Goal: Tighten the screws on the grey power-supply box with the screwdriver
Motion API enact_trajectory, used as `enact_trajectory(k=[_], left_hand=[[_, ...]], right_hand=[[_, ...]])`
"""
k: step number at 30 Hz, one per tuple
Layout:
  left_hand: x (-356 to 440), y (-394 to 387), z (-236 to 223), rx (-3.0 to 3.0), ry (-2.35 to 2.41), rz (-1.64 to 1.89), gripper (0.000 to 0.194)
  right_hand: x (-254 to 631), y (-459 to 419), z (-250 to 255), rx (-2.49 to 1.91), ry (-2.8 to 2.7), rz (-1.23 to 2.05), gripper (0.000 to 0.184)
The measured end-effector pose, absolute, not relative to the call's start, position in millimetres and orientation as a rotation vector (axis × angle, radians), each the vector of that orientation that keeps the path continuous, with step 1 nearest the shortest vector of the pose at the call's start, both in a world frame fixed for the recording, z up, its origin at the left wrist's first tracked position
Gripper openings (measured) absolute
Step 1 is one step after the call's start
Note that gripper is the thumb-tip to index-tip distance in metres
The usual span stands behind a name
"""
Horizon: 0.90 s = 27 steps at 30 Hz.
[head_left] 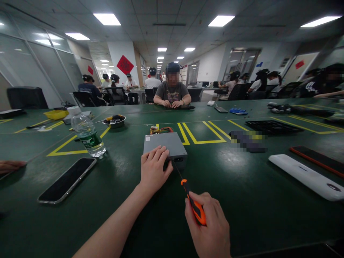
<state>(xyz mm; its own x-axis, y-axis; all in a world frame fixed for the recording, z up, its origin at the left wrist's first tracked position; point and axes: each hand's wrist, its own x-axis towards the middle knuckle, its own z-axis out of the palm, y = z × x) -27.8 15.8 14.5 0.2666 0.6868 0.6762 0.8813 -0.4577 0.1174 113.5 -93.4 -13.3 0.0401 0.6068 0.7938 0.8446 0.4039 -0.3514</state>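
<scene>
A grey computer power supply (pixel 174 141) lies on the green table (pixel 150 229), with a bundle of coloured wires (pixel 163 129) at its far side. Over its near left corner is my left hand (pixel 154 165), fingers on top and thumb against the front, gripping it. My right hand (pixel 211 222) is closed around the orange and black handle of a screwdriver (pixel 198 209). The screwdriver's shaft points up and left to the front face of the power supply, near my left thumb. Whether its tip sits in a screw is too small to tell.
Left stand a water bottle (pixel 90 138) and a phone (pixel 68 181); behind them is a metal bowl (pixel 115 123) of tools. To the right lie a white casing (pixel 303 173) and a black grid panel (pixel 274 126). A person (pixel 172 89) sits opposite.
</scene>
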Motion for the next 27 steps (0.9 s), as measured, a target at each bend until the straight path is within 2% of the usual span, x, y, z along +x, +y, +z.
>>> enact_trajectory(k=[5,9,11,18,22,27], left_hand=[[-28.6,16.6,13.4,-2.261,-1.437,-0.972,0.026],[-28.8,17.0,12.4,-2.247,-1.433,-0.983,0.026],[-28.6,17.2,12.1,-2.242,-1.429,-0.992,0.026],[-28.2,17.1,12.3,-2.233,-1.419,-1.000,0.024],[-28.7,18.2,12.3,-2.234,-1.365,-0.977,0.025],[-28.5,19.8,12.0,-2.237,-1.287,-0.977,0.025]], right_hand=[[111.7,-91.8,-10.3,-1.307,-1.702,-0.236,0.006],[112.7,-94.4,-11.6,-1.414,-1.613,-0.051,0.023],[113.7,-95.2,-13.4,-1.457,-1.594,0.013,0.023],[112.4,-90.9,-13.6,-1.279,-1.699,-0.276,0.014],[110.7,-90.8,-12.2,-1.279,-1.761,-0.172,0.013],[105.2,-94.7,-12.3,-1.492,-1.467,0.081,0.037]])
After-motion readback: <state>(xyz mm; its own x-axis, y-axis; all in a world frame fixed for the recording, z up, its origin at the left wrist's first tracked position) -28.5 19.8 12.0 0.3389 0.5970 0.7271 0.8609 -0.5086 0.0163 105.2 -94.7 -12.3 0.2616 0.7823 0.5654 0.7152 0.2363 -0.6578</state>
